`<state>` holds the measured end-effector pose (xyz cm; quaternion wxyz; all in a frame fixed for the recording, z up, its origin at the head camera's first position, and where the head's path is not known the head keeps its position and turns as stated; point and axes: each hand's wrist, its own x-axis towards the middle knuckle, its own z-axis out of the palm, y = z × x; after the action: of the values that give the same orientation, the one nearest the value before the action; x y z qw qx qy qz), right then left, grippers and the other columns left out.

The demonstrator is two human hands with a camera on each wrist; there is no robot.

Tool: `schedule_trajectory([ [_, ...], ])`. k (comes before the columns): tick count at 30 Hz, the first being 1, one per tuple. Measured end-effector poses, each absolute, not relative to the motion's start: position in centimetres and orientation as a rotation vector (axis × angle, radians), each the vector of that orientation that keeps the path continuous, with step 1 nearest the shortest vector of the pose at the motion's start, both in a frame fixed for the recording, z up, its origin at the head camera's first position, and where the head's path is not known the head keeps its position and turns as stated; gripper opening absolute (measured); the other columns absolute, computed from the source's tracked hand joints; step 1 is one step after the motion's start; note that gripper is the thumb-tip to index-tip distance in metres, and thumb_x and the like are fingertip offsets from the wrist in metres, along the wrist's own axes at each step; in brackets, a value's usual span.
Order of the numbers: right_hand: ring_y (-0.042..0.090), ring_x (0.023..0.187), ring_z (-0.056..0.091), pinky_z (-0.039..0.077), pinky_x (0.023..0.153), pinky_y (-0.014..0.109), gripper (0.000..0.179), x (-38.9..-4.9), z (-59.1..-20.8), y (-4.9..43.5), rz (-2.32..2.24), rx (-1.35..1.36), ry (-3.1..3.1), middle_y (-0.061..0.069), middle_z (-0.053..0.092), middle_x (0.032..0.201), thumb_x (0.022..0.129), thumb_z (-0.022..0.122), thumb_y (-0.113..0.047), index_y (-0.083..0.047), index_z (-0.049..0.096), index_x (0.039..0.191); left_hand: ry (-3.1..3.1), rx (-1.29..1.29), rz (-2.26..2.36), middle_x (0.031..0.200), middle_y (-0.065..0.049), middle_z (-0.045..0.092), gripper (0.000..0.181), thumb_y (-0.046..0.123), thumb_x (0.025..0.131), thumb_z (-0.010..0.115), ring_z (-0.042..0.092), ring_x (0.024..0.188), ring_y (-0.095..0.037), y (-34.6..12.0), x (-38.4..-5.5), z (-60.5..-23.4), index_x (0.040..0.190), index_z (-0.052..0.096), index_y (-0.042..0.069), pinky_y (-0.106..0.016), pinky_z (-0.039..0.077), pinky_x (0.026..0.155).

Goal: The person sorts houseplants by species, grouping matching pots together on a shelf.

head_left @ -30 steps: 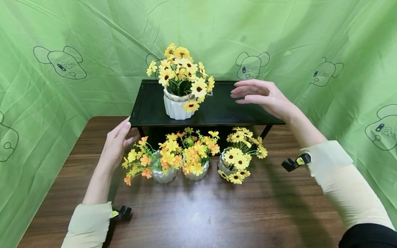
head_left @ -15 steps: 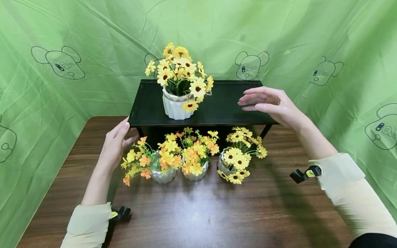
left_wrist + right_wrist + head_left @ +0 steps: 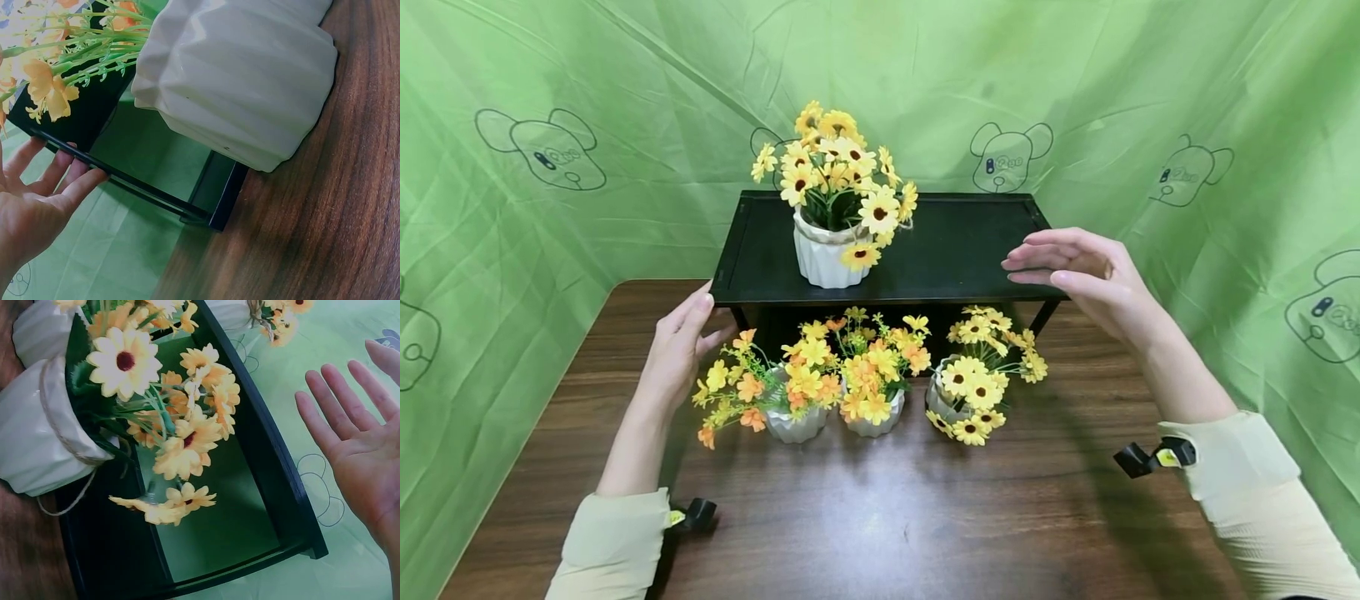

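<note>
A black shelf stand (image 3: 955, 250) on thin legs rises at the back of the table. At its left side my left hand (image 3: 673, 354) grips the frame; in the left wrist view thumb and fingers (image 3: 87, 182) pinch a black bar. My right hand (image 3: 1093, 271) hovers by the shelf's right end, holding nothing, fingers extended in the right wrist view. On the shelf top, left of middle, stands a white fluted pot of yellow daisies (image 3: 831, 254). In front of the stand are two pots of orange and yellow flowers (image 3: 797, 427) and another pot of yellow daisies (image 3: 973, 383).
The stand and front pots rest on a dark wooden table (image 3: 880, 517). Green cloth (image 3: 647, 75) with mouse-head drawings hangs around the back and sides. Each sleeve cuff carries a small black camera (image 3: 700, 514).
My right hand has moved right and toward me, from over the shelf top to its right end. The left hand, the stand and the pots have stayed put.
</note>
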<state>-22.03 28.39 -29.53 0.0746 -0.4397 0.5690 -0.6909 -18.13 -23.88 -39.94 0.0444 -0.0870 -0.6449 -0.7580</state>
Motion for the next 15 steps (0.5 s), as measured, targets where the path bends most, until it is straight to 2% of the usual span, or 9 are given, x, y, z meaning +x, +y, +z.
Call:
schedule_trajectory([
  [7,0.042,0.131,0.059,0.052,0.113,0.051,0.05,-20.7,-30.8,29.2,-2.054,-1.366,1.647,0.036,0.056,0.139,0.091,0.033,0.024,0.025,0.038,0.141,-1.97,-0.27,-2.322,0.147,0.005,0.056,0.051,0.032,0.109,0.052,0.06,0.12,-0.012,-23.8,-18.2,-39.9,0.155,0.047,0.011,-0.021,0.059,0.098],
  [15,0.042,0.128,0.062,0.054,0.112,0.048,0.049,-19.5,-33.1,31.0,-1.973,-1.361,1.756,0.038,0.058,0.133,0.089,0.036,0.027,0.027,0.039,0.138,-1.986,-0.266,-2.308,0.151,0.004,0.054,0.051,0.032,0.109,0.052,0.058,0.124,-0.014,-23.8,-18.2,-39.9,0.156,0.046,0.012,-0.021,0.059,0.098],
])
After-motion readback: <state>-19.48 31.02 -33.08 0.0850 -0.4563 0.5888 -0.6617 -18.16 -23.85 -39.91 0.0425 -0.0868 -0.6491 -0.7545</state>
